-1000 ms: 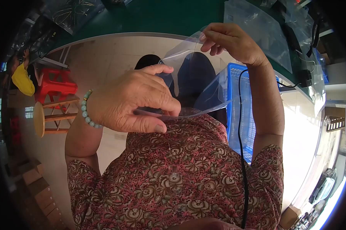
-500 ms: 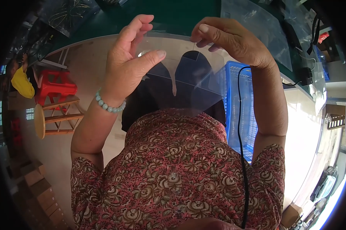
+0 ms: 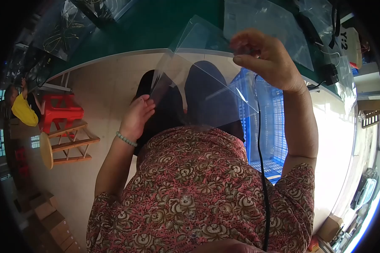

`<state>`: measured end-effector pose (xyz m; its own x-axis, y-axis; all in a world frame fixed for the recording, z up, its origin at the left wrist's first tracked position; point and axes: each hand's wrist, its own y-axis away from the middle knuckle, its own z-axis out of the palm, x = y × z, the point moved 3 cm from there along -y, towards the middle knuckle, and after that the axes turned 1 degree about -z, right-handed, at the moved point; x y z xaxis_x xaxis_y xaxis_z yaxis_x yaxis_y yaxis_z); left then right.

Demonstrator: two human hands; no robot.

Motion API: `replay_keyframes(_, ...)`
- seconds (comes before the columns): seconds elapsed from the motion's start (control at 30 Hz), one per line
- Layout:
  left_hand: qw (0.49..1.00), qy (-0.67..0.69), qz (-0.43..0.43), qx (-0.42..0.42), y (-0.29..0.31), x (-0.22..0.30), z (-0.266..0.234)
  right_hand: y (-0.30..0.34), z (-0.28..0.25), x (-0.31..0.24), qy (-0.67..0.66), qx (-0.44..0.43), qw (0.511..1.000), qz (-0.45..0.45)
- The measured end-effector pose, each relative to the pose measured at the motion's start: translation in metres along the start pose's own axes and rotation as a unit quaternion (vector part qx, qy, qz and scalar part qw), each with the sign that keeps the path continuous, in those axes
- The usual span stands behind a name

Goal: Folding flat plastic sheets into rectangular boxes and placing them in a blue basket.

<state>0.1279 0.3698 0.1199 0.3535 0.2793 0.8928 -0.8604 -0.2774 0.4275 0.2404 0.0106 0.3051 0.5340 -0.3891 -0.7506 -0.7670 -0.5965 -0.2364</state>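
A transparent plastic piece (image 3: 198,74) with straight creased edges, like a folded sheet or flat box, hangs in the air above my lap, tilted. My left hand (image 3: 136,117), with a beaded bracelet at the wrist, is at its lower left edge, fingers close together and curled against the plastic. At the upper right edge is my right hand (image 3: 266,59), its fingers bent and its thumb stretched toward the plastic. Glare and transparency blur exactly where the fingertips meet the edges.
A green-topped table (image 3: 156,29) lies ahead, with transparent bags (image 3: 270,31) on its right. A blue crate (image 3: 268,139) stands right of my legs; a black cable (image 3: 262,168) hangs before it. Left are a red stool (image 3: 61,110), a wooden stool (image 3: 70,143) and a person in yellow (image 3: 25,110).
My left hand has come down and nearer to me; my right hand has moved slightly right and lower. The plastic piece has turned and now shows larger, its upper corner over the table.
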Motion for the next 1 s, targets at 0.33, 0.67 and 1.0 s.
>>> replay_keyframes(0.33,0.635,0.223,-0.155,-0.724,0.047,0.041,0.079,0.003,-0.012,-0.004,-0.272,0.072,0.958,-0.046)
replay_keyframes(0.67,0.897,0.044,0.259,-0.356,0.040,0.123,0.181,-0.028,0.046,-0.041,-0.112,0.182,0.970,-0.113)
replay_keyframes(1.0,0.886,-0.024,0.397,-0.238,0.040,0.120,0.173,-0.024,0.052,-0.050,0.020,0.216,0.964,-0.152)
